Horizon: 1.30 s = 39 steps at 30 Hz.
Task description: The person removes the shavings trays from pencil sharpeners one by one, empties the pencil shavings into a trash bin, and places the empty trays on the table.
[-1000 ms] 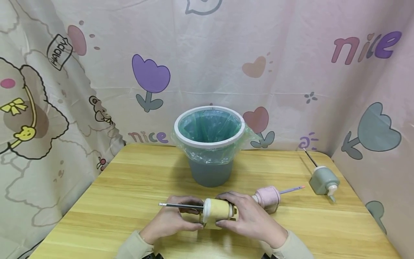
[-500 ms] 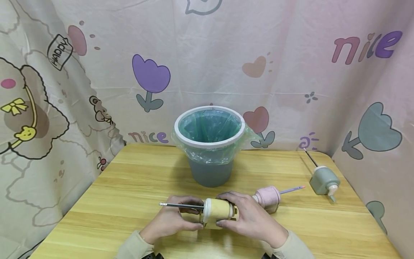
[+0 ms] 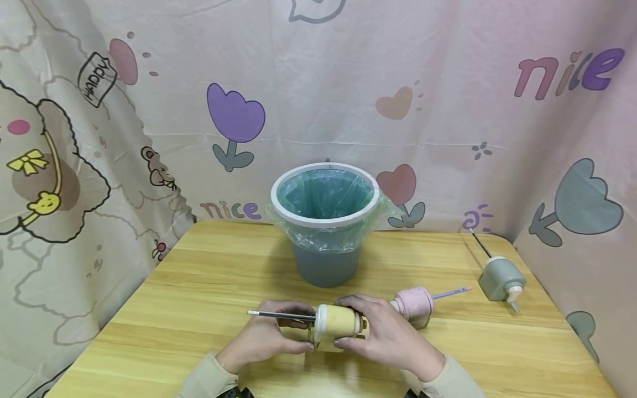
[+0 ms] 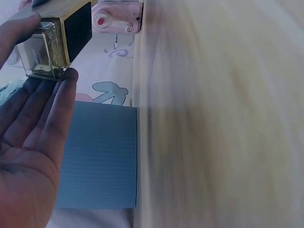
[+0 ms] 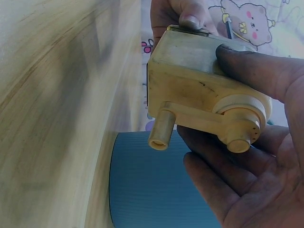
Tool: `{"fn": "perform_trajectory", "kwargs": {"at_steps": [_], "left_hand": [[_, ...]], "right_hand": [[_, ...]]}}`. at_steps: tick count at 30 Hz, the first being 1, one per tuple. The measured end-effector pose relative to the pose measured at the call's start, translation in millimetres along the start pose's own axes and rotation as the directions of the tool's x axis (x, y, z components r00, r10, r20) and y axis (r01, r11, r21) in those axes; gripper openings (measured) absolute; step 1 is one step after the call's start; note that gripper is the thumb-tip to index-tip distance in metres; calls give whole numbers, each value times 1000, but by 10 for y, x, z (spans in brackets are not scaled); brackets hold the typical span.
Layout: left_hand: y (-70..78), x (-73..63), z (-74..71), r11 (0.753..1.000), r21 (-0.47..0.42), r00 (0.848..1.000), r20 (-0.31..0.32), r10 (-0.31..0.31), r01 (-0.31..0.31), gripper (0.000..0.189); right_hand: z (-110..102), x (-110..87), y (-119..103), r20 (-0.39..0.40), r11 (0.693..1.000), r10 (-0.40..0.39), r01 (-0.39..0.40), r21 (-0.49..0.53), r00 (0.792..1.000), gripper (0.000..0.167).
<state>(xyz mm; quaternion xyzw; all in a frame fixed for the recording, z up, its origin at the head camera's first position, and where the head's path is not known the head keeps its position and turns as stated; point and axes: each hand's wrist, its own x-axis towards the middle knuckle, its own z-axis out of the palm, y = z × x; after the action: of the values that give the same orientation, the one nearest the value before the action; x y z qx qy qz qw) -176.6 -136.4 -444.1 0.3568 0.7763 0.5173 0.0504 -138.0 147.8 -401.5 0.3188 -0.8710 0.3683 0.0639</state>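
Observation:
A yellow crank pencil sharpener [image 3: 342, 320] lies between both hands, low over the near part of the table. A dark pencil [image 3: 280, 315] sticks out of its front to the left. My right hand [image 3: 383, 334] grips the body, thumb on one side and fingers on the other; in the right wrist view the crank [image 5: 197, 119] faces that palm. My left hand [image 3: 264, 337] pinches the clear shavings drawer [image 4: 39, 53] at the front between thumb and fingertips. In the left wrist view, part of the drawer shows outside the body. Dark smudges mark the fingers.
A grey bin [image 3: 325, 265] with a green liner stands behind the hands. A pink sharpener [image 3: 417, 305] with a purple pencil [image 3: 450, 293] lies just beyond the right hand. Farther right is a grey-green sharpener [image 3: 501, 279] holding a dark pencil. A printed curtain [image 3: 328, 83] surrounds the table.
The head view has shifted slightly, so the scene sits a little farther right in it. Both hands keep the same hold on the yellow pencil sharpener.

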Motion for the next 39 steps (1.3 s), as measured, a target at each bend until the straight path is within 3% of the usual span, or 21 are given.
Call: {"fn": "perform_trajectory", "kwargs": {"at_steps": [39], "left_hand": [[-36, 5, -31, 996, -86, 1000, 10, 0, 1, 52]], "right_hand": [[-4, 3, 10, 3, 999, 4, -4, -33, 1000, 50]]}}
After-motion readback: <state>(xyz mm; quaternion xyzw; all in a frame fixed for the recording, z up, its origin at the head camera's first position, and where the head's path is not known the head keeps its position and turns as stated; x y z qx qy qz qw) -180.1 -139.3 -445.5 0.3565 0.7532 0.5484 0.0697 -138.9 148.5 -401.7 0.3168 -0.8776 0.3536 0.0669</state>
